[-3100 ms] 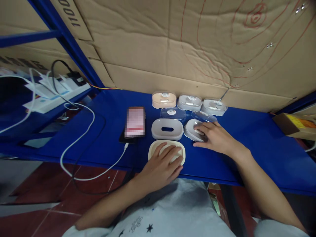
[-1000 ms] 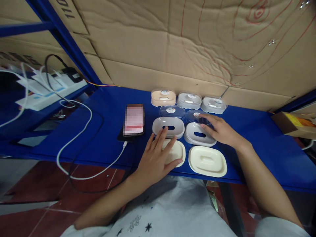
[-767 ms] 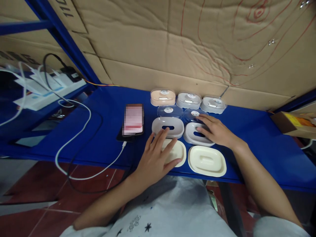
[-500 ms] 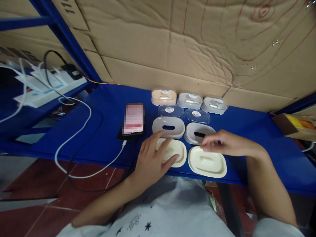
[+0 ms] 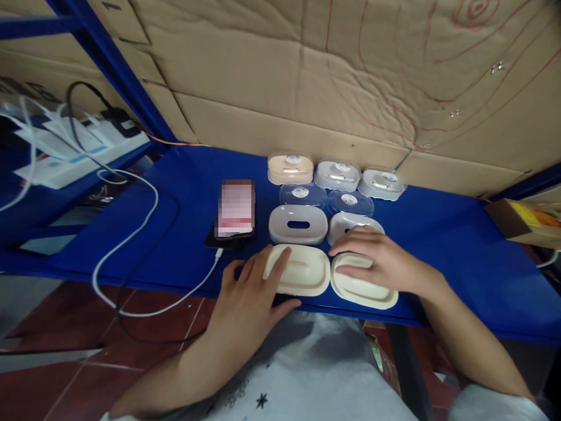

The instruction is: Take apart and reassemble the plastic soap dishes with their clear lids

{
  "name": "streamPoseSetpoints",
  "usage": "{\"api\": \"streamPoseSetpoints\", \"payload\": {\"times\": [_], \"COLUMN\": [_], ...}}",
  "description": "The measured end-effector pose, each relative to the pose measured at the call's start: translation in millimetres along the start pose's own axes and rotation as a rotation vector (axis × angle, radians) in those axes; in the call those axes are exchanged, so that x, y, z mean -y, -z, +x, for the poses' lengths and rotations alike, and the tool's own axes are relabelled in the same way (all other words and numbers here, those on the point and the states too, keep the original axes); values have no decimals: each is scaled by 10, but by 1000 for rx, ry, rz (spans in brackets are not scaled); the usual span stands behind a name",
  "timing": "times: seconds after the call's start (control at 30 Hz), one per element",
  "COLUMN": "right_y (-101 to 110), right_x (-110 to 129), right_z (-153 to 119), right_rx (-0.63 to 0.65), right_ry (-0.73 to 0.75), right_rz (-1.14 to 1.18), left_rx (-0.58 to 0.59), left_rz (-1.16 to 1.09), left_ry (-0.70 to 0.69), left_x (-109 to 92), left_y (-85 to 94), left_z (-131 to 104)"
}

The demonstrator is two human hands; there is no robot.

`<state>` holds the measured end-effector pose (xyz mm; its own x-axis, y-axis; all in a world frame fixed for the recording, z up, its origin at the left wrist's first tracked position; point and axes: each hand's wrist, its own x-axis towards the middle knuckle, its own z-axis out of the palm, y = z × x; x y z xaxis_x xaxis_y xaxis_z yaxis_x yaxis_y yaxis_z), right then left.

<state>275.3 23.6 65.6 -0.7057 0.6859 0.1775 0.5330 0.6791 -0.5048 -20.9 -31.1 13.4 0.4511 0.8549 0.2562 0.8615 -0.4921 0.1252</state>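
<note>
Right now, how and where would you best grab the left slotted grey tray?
I'd probably pinch the slotted grey tray by its rounded left end, coming from above and slightly left, thumb inside the raised rim. A clear cover, cream piece and second tray crowd its other sides, while a gap shows between that end and the phone.

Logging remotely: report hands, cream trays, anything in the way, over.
Left hand open, partly over left cream tray. Right hand over right cream tray, grip unclear. Right grey slotted shell partly hidden by right hand.
</note>
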Motion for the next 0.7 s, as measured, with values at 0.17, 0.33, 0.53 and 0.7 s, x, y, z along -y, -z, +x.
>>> {"api": "streamPoseSetpoints", "payload": {"times": [0.17, 0.33, 0.53, 0.7], "right_y": [-424, -569, -443, -406], "right_x": [139, 167, 274, 227], "right_z": [48, 43, 50, 23], "right_rx": [73, 81, -213, -366], "right_ry": [204, 302, 396, 441], "right_rz": [-260, -336, -327, -329], "left_rx": [24, 55, -472, -222], "left_rz": [-138, -356, -902, -1825], "left_ry": [-30, -7, 144, 469], "left_x": [31, 92, -20, -214], "left_y": [-54, -80, -1, -29], "left_z": [19, 19, 75, 190]}}
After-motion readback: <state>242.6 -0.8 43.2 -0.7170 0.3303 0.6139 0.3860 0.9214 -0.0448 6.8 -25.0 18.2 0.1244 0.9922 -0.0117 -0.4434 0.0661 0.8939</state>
